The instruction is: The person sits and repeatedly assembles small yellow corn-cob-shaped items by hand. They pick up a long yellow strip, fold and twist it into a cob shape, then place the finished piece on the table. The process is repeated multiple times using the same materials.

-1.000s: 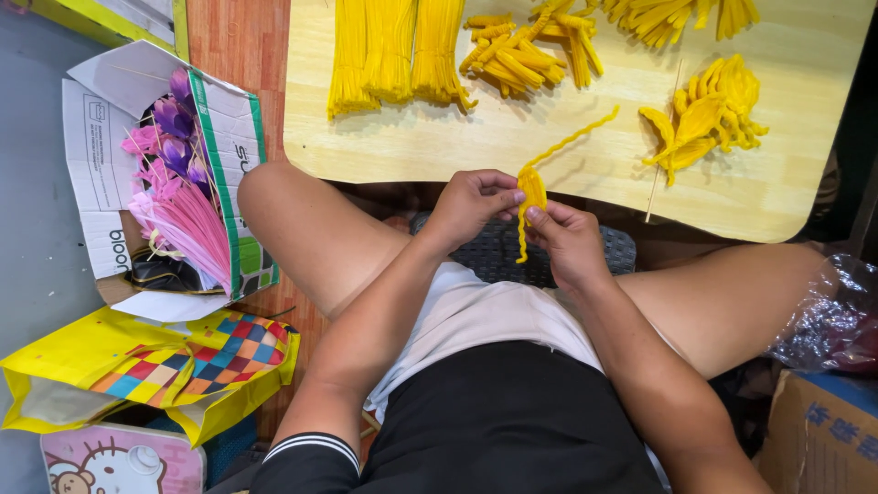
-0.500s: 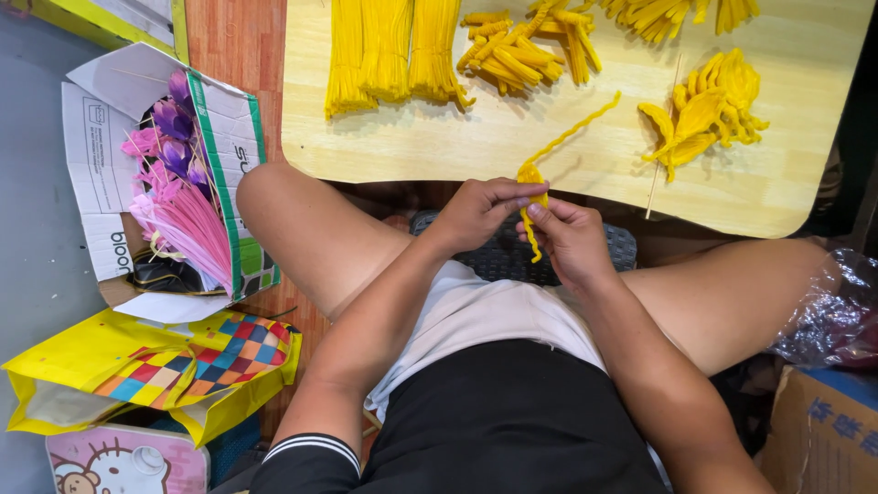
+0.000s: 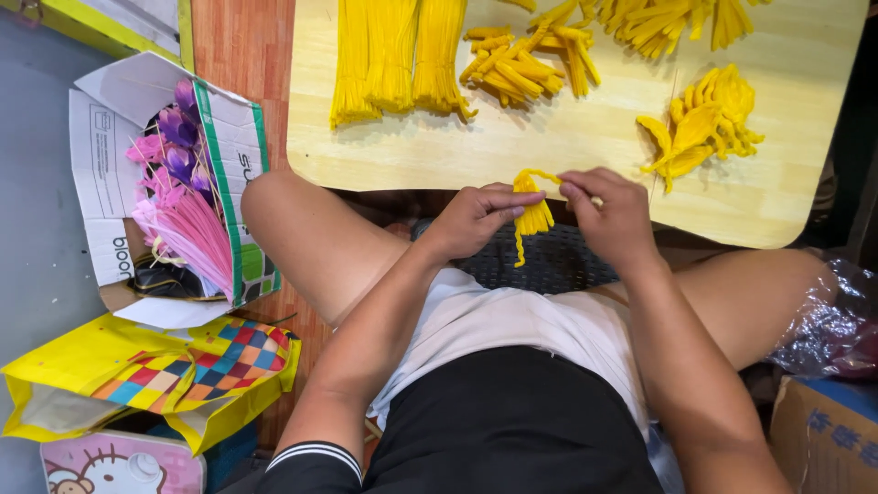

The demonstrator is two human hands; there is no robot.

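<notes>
My left hand (image 3: 474, 218) pinches a small bundle of folded yellow pipe cleaners (image 3: 533, 213) just off the near edge of the wooden board (image 3: 549, 151). My right hand (image 3: 611, 215) grips the same bundle from the right, winding a yellow strand over its top. One loose end hangs down below the bundle. On the board lie long yellow pipe cleaner bundles (image 3: 393, 59), a pile of short folded pieces (image 3: 521, 64) and finished yellow petal shapes (image 3: 702, 123).
A cardboard box (image 3: 110, 183) to my left holds pink and purple pipe cleaner flowers (image 3: 183, 210). Below it lies a yellow bag with a checked pattern (image 3: 146, 375). A crinkled plastic bag (image 3: 837, 316) and another box (image 3: 823, 439) sit at right.
The long yellow strand that stretched up across the board is now wound close around the bundle. Both hands have shifted slightly up toward the board edge.
</notes>
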